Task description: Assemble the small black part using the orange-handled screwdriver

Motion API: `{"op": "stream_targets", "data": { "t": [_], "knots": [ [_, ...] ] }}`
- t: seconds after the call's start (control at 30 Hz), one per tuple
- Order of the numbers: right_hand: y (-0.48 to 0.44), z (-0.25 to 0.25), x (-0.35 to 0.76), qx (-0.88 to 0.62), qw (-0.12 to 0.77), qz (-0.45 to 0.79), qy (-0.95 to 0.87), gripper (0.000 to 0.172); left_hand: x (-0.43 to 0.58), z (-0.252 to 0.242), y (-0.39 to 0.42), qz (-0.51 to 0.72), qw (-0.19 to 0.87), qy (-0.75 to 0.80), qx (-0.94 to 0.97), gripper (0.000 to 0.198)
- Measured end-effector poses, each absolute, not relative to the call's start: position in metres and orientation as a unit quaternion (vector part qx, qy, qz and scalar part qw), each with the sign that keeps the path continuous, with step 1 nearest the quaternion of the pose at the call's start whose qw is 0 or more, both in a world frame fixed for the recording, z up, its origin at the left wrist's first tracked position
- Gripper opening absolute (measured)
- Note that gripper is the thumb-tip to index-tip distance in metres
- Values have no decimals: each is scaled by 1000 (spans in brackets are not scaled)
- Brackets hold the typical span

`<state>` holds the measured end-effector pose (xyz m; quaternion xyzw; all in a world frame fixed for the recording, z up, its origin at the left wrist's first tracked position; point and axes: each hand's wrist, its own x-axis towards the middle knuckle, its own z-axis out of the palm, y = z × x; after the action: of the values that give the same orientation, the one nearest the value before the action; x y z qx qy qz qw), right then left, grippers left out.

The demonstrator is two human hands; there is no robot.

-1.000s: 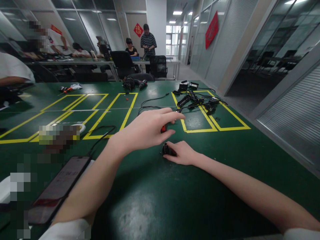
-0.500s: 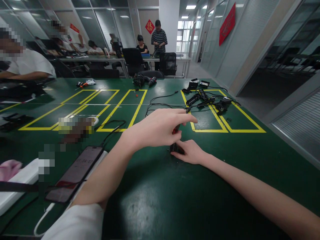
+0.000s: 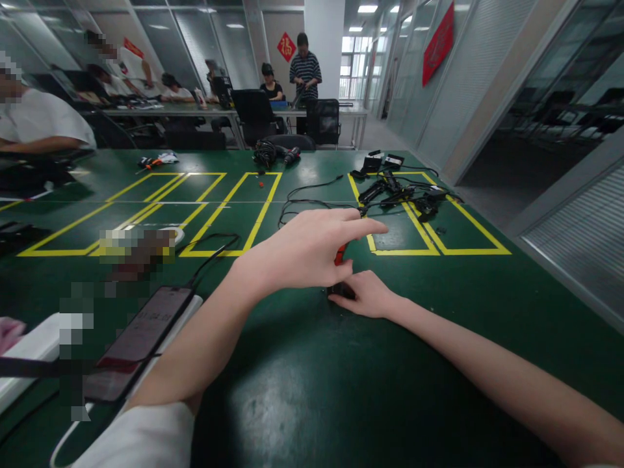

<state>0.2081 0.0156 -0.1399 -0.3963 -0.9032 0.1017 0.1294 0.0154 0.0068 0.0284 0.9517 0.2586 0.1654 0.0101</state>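
Observation:
My left hand (image 3: pixel 309 250) is closed around an upright red-handled tool (image 3: pixel 340 254), with the index finger stretched out to the right. Most of that tool is hidden behind the fingers, so its exact kind does not show. Just below, my right hand (image 3: pixel 369 294) pinches a small black part (image 3: pixel 341 290) against the green tabletop (image 3: pixel 312 377). The left hand's fingertips sit right above the right hand, close to the black part. Where tool and part meet is covered by my hands.
Black parts and cables (image 3: pixel 394 192) lie in the right taped rectangles. A power drill (image 3: pixel 291 156) rests at the far edge beside a coiled black cable (image 3: pixel 264 154). To the left are a phone (image 3: pixel 141 338) on a charging cord and a white case (image 3: pixel 29 354). Other people work beyond.
The view has shifted slightly, so the background sits a little further left. Both hands keep nearly the same grip and place; a bit more of the red handle shows.

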Motion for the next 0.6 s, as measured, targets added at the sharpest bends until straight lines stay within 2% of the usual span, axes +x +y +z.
{"op": "stream_targets", "data": {
  "t": [0.13,0.3,0.47,0.6],
  "knots": [
    [16,-141,208,-396,132,100,-903,32,16,29,6,163,8,269,949,48],
    [16,-141,208,-395,136,102,-903,33,13,29,7,166,4,260,951,54],
    [16,-140,208,-394,137,100,-903,33,13,29,8,172,5,265,949,49],
    [16,-141,209,-389,143,101,-905,32,14,31,7,155,2,262,953,54]
  ]
}}
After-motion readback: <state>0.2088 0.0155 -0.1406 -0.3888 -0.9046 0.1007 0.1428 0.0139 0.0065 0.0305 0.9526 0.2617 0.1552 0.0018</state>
